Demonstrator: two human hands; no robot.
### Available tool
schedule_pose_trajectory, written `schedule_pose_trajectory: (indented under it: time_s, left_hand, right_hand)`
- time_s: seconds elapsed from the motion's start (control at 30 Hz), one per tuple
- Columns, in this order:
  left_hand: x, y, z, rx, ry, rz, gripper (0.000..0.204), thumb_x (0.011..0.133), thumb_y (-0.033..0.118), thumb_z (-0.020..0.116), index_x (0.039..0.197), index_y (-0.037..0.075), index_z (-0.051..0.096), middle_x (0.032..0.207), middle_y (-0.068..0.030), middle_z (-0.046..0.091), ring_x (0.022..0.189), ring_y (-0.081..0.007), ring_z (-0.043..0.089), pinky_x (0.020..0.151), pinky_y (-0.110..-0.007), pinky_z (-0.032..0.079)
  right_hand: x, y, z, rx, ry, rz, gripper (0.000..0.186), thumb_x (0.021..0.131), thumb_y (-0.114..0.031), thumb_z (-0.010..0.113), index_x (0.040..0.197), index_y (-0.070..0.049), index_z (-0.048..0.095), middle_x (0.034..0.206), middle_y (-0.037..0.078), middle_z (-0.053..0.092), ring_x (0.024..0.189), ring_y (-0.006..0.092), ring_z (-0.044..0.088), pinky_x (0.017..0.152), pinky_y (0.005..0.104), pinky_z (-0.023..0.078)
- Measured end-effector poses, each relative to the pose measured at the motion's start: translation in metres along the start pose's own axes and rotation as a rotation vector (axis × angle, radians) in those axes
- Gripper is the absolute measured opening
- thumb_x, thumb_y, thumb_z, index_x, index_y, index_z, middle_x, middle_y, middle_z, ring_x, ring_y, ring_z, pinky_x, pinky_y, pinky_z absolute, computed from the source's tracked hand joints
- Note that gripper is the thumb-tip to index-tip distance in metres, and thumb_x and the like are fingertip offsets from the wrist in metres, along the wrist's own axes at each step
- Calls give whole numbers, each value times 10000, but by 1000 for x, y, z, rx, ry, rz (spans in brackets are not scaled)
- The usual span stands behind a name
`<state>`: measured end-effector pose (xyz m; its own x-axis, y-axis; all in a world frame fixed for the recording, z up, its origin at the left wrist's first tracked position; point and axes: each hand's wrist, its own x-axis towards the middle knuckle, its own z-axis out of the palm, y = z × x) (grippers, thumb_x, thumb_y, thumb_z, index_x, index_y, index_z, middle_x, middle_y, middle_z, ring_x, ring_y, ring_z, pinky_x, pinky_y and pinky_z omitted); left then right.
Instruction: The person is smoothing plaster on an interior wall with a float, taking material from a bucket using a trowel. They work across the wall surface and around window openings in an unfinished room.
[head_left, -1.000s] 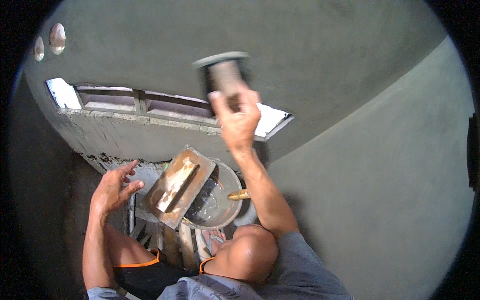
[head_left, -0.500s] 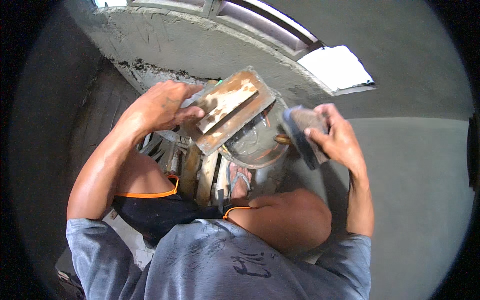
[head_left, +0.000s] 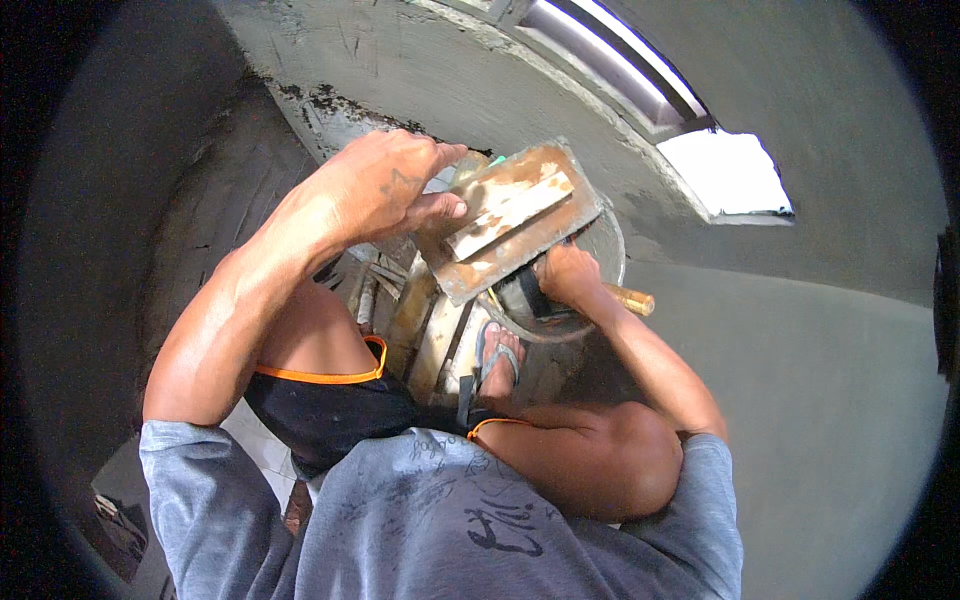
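Grey plastered wall (head_left: 820,400), matte and smooth, to the right of the hands; beyond them, a long narrow window (head_left: 610,62) with a rough ledge, and a bright white four-sided opening (head_left: 725,170). Loose dark lettering (head_left: 500,535) on a soft grey cloth shirt (head_left: 390,530), nearer the body; a small dark mark on the left hand (head_left: 385,185). Left hand spread, thumb apart from forefinger, at the edge of a rust-stained rectangular flat trowel (head_left: 520,215) with a pale, blotched bar handle; contact impossible to tell. Trowel tilted across a round grey bucket (head_left: 606,240), between the hands. Right hand (head_left: 570,275) inside the bucket, closed around a dark flat-faced block tool (head_left: 522,295), partly hidden. Beside the right wrist, a golden-brown rounded handle (head_left: 637,300). Below the hands, worn pale slats (head_left: 438,342) and a grey thong sandal (head_left: 506,353).
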<state>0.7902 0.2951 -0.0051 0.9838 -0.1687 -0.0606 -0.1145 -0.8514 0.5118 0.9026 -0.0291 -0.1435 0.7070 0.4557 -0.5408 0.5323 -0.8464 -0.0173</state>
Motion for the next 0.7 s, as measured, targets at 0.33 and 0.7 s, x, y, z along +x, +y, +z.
schedule_pose_trajectory:
  time_s: [0.33,0.7]
  left_hand:
    - [-8,-2,-4,-30,-13,-23,639,936,406,704,1411,-2,577,1201,-273,688,1120,-460,653,967,-523,530]
    - [4,-6,-2,-58,-4,14,653,939,446,703,1407,7,586,1166,-271,707,1091,-442,679,952,-524,538]
  right_hand:
    - [2,4,-2,59,-99,52,506,873,-395,741,1118,44,687,1080,324,709,1068,475,686,991,500,542]
    - [-114,67,-119,1041,-225,14,461,940,-282,735,1242,61,668,1103,158,758,1016,194,717,945,346,549]
